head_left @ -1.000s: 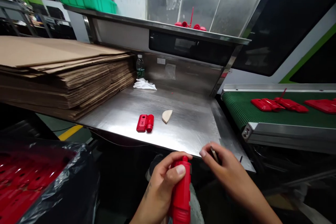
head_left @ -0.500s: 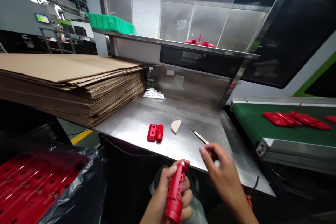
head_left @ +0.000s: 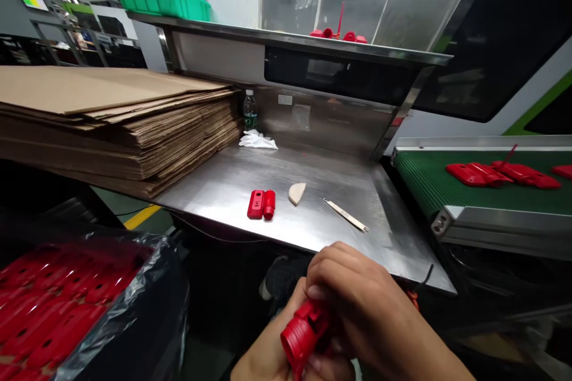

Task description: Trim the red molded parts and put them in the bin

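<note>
Both hands close around one red plastic part (head_left: 304,333) low in the middle of the view, below the front edge of the steel table (head_left: 339,238). My left hand (head_left: 268,357) grips it from underneath. My right hand (head_left: 357,303) covers its upper end, hiding most of it. On the table lie a thin metal tool (head_left: 346,215), a second red part (head_left: 261,204) and a small beige wedge (head_left: 297,193).
A tall stack of flat cardboard (head_left: 111,119) fills the table's left side. A plastic-lined bin of red parts (head_left: 58,309) stands at lower left. A green conveyor (head_left: 429,184) at right carries red parts (head_left: 500,174). A bottle (head_left: 250,112) and white cloth (head_left: 257,140) sit at the back.
My right hand put the thin metal tool down on the table, then came back and closed over the red part in my left hand. The part dropped lower and tilted.
</note>
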Motion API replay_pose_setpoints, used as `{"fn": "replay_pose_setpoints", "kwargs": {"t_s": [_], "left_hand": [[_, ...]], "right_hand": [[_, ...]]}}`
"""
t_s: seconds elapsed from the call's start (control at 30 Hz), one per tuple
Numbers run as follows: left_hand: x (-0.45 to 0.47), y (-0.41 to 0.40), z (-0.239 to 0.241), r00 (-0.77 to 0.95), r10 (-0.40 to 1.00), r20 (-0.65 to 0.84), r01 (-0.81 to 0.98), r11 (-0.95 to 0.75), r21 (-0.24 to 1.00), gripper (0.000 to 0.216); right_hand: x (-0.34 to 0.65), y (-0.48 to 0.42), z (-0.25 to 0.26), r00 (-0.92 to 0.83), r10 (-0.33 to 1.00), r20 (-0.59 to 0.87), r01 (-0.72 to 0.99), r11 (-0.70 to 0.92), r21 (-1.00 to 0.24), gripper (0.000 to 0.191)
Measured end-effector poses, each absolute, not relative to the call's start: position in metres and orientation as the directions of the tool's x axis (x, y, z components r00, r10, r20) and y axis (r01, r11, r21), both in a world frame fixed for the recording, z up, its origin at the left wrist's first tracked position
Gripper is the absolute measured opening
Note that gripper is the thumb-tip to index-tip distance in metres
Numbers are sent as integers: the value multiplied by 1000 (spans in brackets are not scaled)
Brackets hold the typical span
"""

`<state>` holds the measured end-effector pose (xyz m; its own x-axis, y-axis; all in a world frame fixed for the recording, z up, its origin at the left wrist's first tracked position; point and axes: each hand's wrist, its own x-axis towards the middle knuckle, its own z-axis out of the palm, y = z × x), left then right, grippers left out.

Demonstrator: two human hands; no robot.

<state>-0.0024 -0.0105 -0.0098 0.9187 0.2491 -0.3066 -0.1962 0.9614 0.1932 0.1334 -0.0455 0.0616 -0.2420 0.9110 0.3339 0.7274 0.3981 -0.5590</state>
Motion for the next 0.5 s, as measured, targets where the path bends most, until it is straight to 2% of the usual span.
{"fn": "replay_pose_setpoints", "kwargs": {"t_s": [0.13,0.2,0.27,0.33,0.37,0.4,0.47,0.5], "left_hand": [[-7,-19,-3,969,110,-221,-69,980,187,49],[-6,-25,-1,988,91,-128,-73,987,144,44],[-4,-30,-2,995,95,-37,-90,990,107,42],[-1,-31,-5,989,144,-30,-139,981,139,42],[0,-31,-8,975,212,-67,-196,961,194,40],[0,-29,-11,942,313,-125,-272,925,266,38],[1,-21,-19,785,565,-255,-431,793,431,35],[0,-16,-23,660,687,-303,-492,701,517,40]], "right_hand": [[134,-54,71,-83,930,359,687,315,-655,19],[140,-54,77,-47,910,412,718,318,-619,19],[152,-50,81,3,836,549,848,289,-445,20],[167,-47,79,85,755,650,969,89,-230,17],[173,-46,76,151,752,642,980,-28,-199,19],[177,-46,72,240,776,583,962,-110,-251,28],[173,-50,56,391,842,371,832,-151,-534,38],[166,-53,45,401,878,261,708,-116,-697,38]]}}
